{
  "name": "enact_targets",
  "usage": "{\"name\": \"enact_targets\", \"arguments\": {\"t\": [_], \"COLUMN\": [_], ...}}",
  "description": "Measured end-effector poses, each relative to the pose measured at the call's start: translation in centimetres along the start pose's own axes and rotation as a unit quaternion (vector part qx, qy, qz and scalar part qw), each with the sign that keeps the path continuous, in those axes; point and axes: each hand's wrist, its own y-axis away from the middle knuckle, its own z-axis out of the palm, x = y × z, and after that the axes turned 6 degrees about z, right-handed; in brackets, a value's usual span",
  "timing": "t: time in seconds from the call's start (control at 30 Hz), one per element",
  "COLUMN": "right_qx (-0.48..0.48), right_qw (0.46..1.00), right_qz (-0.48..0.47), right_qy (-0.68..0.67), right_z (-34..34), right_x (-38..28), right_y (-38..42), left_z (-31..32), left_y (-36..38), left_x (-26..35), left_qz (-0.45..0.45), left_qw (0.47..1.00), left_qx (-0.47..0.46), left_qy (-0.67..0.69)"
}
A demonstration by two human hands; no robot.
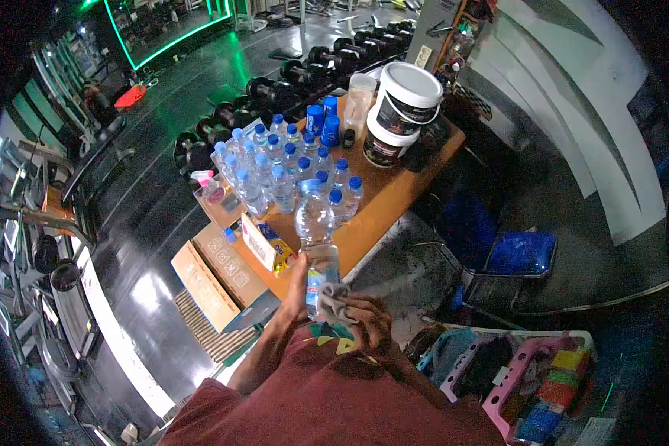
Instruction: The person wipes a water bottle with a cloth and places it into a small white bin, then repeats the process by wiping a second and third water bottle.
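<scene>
On the near side of the capped bottles (279, 186), the left hand (295, 292) clasps a large clear bottle (314, 223); the right hand (370, 321) grasps a grey cloth (336, 305) against it. Its thin plastic probably dents easily; the lower body suits the grip.

Stacked buckets (408, 95) right of bottle cluster (282, 189) (both on the table (383, 202))
</scene>
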Motion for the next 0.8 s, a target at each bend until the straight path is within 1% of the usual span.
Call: {"name": "enact_targets", "arguments": {"t": [0.03, 0.07, 0.1, 0.13, 0.17, 0.2, 0.23, 0.27, 0.3, 0.33, 0.37, 0.43, 0.47, 0.5, 0.57, 0.6, 0.63, 0.7, 0.73, 0.77, 0.8], "right_qx": [-0.001, 0.036, 0.072, 0.096, 0.094, 0.142, 0.19, 0.19, 0.15, 0.11, 0.109, 0.045, 0.039, 0.039, 0.003, -0.024, -0.025, -0.027, -0.031, -0.033, 0.044], "right_qw": [1.0, 0.993, 0.972, 0.988, 0.988, 0.979, 0.966, 0.966, 0.979, 0.985, 0.985, 0.988, 0.987, 0.987, 0.996, 0.997, 0.997, 0.993, 0.916, 0.915, 0.937], "right_qz": [-0.001, 0.066, 0.133, 0.091, 0.092, 0.12, 0.148, 0.148, 0.137, 0.124, 0.124, 0.078, 0.059, 0.058, -0.042, -0.054, -0.055, 0.026, 0.214, 0.214, 0.202], "right_qy": [-0.001, -0.09, -0.178, -0.084, -0.085, -0.088, -0.091, -0.09, -0.02, 0.05, 0.05, 0.124, 0.145, 0.145, 0.079, 0.058, 0.057, -0.109, -0.339, -0.34, -0.28], "right_z": [0.0, 0.2, 0.3, 0.3, 0.3, 0.3, 0.2, 0.0, -0.2, -0.3, -0.2, 0.4, 0.6, 0.7, 0.8, 0.5, 0.4, 0.3, 1.2, 1.2, 1.2], "right_x": [0.0, 0.3, 0.9, 1.8, 1.8, 1.6, 1.4, 1.2, 1.0, 0.8, 0.7, 0.1, -0.5, -0.4, 0.0, -0.2, 0.0, 1.1, 3.3, 3.1, 2.8], "right_y": [0.8, 2.0, 2.8, 2.8, 2.2, 1.2, 0.1, -1.0, -2.3, -3.3, -3.9, -4.7, -4.6, -3.9, -1.9, -1.4, -0.8, 1.2, 4.6, 4.2, 3.1], "left_z": [-1.0, -2.4, -2.7, -2.9, -2.8, -1.0, 0.1, 1.0, 1.8, 2.6, 2.7, 2.4, 1.8, 1.2, 0.3, -0.3, -1.1, -3.3, -5.4, -3.8, -0.7], "left_y": [-0.3, -0.8, -1.0, -1.0, -1.0, -0.5, -0.1, 0.4, 0.8, 1.3, 1.3, 1.0, 0.9, 1.0, 1.2, 0.5, 0.2, -0.1, -0.8, 0.0, 1.2], "left_x": [-0.2, -0.8, -0.9, -1.2, -1.4, -0.8, -0.5, -0.4, -0.2, -0.1, -0.4, -0.8, -0.6, -0.2, 0.3, -0.5, -0.6, -0.4, -0.9, -0.4, 0.5], "left_qz": [0.021, 0.055, 0.056, 0.089, 0.121, 0.105, 0.105, 0.072, 0.038, 0.016, 0.016, 0.004, -0.001, 0.001, -0.035, 0.033, 0.035, 0.099, 0.065, 0.065, 0.077], "left_qw": [1.0, 0.997, 0.997, 0.992, 0.985, 0.992, 0.992, 0.997, 0.999, 0.999, 0.999, 0.99, 0.996, 0.996, 0.989, 0.997, 0.997, 0.987, 0.983, 0.984, 0.993], "left_qx": [0.02, 0.03, 0.032, 0.048, 0.063, 0.043, 0.042, 0.028, 0.014, 0.031, 0.031, 0.016, 0.025, 0.025, -0.064, 0.022, 0.023, 0.016, -0.019, -0.017, 0.01], "left_qy": [-0.011, -0.04, -0.04, -0.07, -0.1, -0.062, -0.062, -0.028, 0.005, 0.037, 0.038, 0.137, 0.09, 0.09, 0.125, 0.062, 0.063, -0.123, -0.168, -0.167, -0.093]}}
